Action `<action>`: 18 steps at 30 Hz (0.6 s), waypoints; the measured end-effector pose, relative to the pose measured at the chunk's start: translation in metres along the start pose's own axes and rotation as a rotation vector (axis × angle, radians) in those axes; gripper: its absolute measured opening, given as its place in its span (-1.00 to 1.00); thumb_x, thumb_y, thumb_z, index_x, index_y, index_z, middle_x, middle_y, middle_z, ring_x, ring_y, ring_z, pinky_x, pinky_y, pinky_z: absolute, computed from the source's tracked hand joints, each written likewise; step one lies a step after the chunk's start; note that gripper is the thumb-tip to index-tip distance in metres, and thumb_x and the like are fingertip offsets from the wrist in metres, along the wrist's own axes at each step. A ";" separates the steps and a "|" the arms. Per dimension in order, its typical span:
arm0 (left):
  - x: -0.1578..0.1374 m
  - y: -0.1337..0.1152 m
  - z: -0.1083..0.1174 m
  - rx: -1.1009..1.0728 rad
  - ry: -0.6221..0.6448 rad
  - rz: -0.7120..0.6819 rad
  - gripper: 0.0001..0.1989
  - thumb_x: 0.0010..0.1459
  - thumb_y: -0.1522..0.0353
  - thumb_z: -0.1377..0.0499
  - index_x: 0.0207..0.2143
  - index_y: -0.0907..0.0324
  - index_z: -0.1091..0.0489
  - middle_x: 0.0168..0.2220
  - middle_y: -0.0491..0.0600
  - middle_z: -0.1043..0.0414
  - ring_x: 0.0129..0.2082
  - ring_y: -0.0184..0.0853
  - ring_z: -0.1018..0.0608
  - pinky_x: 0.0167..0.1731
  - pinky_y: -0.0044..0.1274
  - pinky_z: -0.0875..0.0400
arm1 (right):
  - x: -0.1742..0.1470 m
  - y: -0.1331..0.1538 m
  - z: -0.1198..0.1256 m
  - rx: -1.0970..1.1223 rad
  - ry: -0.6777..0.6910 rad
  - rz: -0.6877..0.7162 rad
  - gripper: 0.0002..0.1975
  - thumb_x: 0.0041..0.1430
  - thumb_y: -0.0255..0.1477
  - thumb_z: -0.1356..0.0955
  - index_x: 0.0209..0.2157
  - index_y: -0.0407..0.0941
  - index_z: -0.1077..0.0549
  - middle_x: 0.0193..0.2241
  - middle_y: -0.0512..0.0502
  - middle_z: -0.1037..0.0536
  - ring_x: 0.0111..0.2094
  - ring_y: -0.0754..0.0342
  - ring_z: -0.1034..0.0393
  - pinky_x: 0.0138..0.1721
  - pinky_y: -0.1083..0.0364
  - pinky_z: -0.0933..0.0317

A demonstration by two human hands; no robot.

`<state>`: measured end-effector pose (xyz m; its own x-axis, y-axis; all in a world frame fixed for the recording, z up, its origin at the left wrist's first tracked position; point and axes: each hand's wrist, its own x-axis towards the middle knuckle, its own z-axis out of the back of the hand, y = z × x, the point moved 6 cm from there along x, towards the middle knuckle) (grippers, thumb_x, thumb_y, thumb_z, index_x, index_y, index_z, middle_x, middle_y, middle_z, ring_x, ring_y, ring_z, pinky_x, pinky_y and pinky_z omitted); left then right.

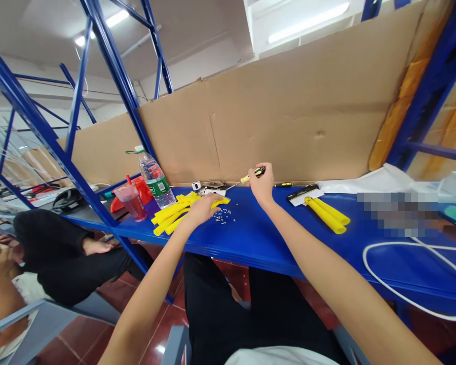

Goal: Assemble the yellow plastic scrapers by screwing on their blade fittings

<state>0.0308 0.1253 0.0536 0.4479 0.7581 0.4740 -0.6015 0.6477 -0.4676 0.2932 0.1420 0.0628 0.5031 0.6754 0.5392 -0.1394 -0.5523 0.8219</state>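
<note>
My left hand [204, 209] is closed around a yellow tube [223, 201], whose end sticks out past my fingers. Beside that hand, several more yellow tubes [166, 221] lie in a pile on the blue table. My right hand [262, 185] grips a screwdriver [245, 179] by its yellow and black handle, with the thin shaft pointing left toward the held tube. The screwdriver's tip is too small to make out. Small screws [223, 218] are scattered on the table just below the held tube.
A water bottle [156, 180] and a red drink cup [133, 202] stand at the left. Rightward lie another screwdriver [284, 185], two yellow tubes [329, 215] and a white cable [368, 263]. Cardboard [281, 116] walls the back. A person [61, 248] sits at the left.
</note>
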 end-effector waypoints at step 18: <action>0.003 0.017 -0.031 0.309 -0.015 -0.082 -0.52 0.33 0.42 -0.34 0.28 0.18 -0.59 0.32 0.23 -0.58 0.33 0.09 -0.61 0.43 -0.08 -0.42 | -0.014 0.009 -0.018 -0.230 0.125 0.303 -0.84 0.35 -0.38 -0.35 -0.08 0.00 -0.30 -0.18 -0.11 -0.58 -0.15 -0.07 -0.51 0.02 -0.06 -0.34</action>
<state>0.0430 0.1409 0.0242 0.4945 0.7015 0.5132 -0.7373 0.6513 -0.1797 0.2701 0.1367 0.0657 0.3038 0.5608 0.7702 -0.4601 -0.6216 0.6340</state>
